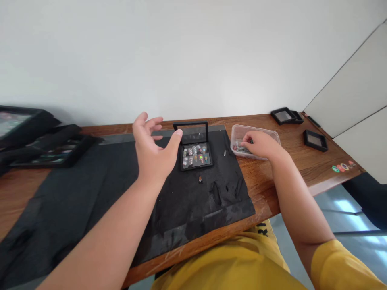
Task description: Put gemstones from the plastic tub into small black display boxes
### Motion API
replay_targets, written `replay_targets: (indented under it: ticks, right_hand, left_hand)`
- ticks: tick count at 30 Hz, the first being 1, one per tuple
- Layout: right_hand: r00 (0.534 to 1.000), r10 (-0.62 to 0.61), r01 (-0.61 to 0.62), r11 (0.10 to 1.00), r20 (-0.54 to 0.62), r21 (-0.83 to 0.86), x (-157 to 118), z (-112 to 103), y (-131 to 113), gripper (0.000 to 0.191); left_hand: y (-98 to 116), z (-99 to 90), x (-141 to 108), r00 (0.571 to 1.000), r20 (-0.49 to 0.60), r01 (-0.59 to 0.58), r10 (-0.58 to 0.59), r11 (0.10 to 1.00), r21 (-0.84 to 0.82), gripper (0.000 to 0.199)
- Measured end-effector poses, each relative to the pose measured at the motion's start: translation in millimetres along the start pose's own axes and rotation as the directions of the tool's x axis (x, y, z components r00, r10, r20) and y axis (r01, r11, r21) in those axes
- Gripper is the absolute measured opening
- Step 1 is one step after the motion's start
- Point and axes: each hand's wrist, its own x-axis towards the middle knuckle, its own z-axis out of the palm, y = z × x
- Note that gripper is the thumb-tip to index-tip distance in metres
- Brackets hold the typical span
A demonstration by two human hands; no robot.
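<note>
A small black display case stands with its windowed lid raised on the black mat. Rows of decorated press-on nails fill it, some silvery and some with orange and green. My left hand hovers at the case's left side with fingers spread, and its thumb tip overlaps the lid corner in view. On the right, my right hand reaches into a clear plastic tub of small greyish, shiny pieces. Its fingers are pinched together over them; what lies between the fingertips is hidden.
Bigger black cases are stacked at the far left. Several small black cases, one of them a windowed case, lie at the right. A brown scrap and a white bit rest on the mat. Round stickers mark the table's right end.
</note>
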Motion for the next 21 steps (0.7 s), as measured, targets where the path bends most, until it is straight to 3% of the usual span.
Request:
replay_targets:
  ticks: [6, 11, 21]
  right_hand:
    - [0.997, 0.017, -0.018, 1.000, 0.081, 0.014, 2.1, 1.0, 2.3, 0.007]
    - [0.992, 0.062, -0.065, 0.998, 0.109, 0.017, 2.2, -1.9, 0.6, 0.011]
    - [1.000, 0.016, -0.016, 0.999, -0.010, -0.035, 0.2, -0.9, 2.5, 0.016]
  left_hand:
    - [-13.9, 9.2, -0.1, 0.992, 0.119, -0.044, 0.037, 0.997, 0.062, 0.067]
    - [-15.7, 11.3, 2.1, 0.990, 0.132, -0.066, 0.054, 0.994, 0.088, 0.060]
    - [-16.1, 6.9, 14.6, 0.984, 0.170, -0.062, 0.051, 0.996, 0.060, 0.042]
